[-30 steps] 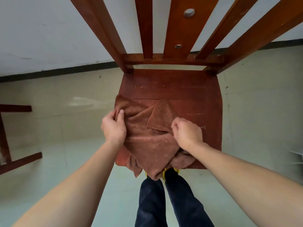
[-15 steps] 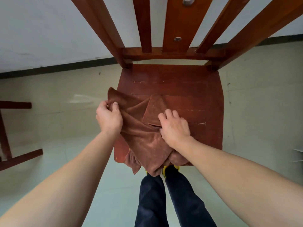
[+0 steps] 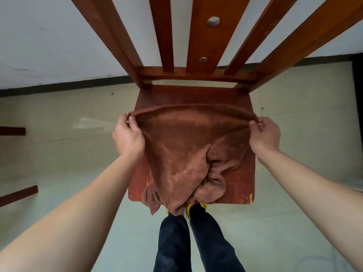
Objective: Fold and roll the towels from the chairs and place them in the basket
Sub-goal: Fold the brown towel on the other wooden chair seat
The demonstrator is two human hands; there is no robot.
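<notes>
A brown towel [image 3: 182, 150] lies over the seat of a red-brown wooden chair [image 3: 241, 181], straight in front of me. Its far edge is stretched taut between my hands. My left hand [image 3: 128, 137] pinches the far left corner. My right hand [image 3: 264, 135] pinches the far right corner. The near part of the towel is bunched up and hangs over the seat's front edge, above my feet. No basket is in view.
The chair's slatted backrest [image 3: 198, 36] rises close in front of me. Parts of another wooden chair [image 3: 17, 195] show at the left edge. Pale tiled floor [image 3: 59, 134] surrounds the chair, with a white wall behind.
My right hand moved from the middle of the towel to its right corner. Both hands have drawn apart and spread the crumpled towel's far edge wide across the seat.
</notes>
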